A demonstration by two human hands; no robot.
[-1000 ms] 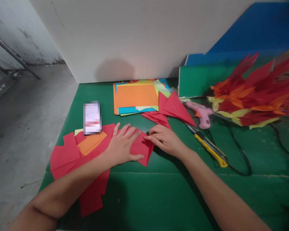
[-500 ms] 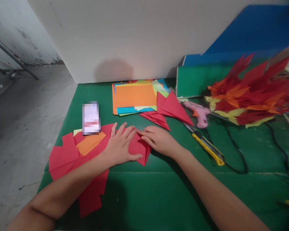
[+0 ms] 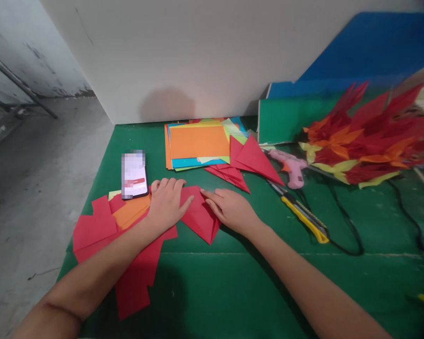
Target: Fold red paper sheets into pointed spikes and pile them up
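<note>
A folded piece of red paper [image 3: 200,214] lies on the green table, its point toward me and its right side slightly raised. My right hand [image 3: 233,209] grips its upper right edge, index finger stretched along the top corner and thumb tucked beside it. My left hand [image 3: 167,202] rests flat, fingers loosely stretched and thumb apart, at the paper's left side. Under my left hand and forearm spread several loose red paper pieces [image 3: 141,268]. Some orange paper pieces [image 3: 130,212] lie on top of them.
A phone [image 3: 134,175] lies at the left. Behind are a stack of coloured paper [image 3: 199,141] and folded red triangles [image 3: 256,160]. To the right sit a pink glue gun [image 3: 291,165], a yellow cutter knife [image 3: 304,219], a black cord [image 3: 349,230] and a red-orange paper flame decoration [image 3: 367,141].
My left hand has slid left across the folded red paper, uncovering more of it. My right hand stays almost in place at the upper right edge.
</note>
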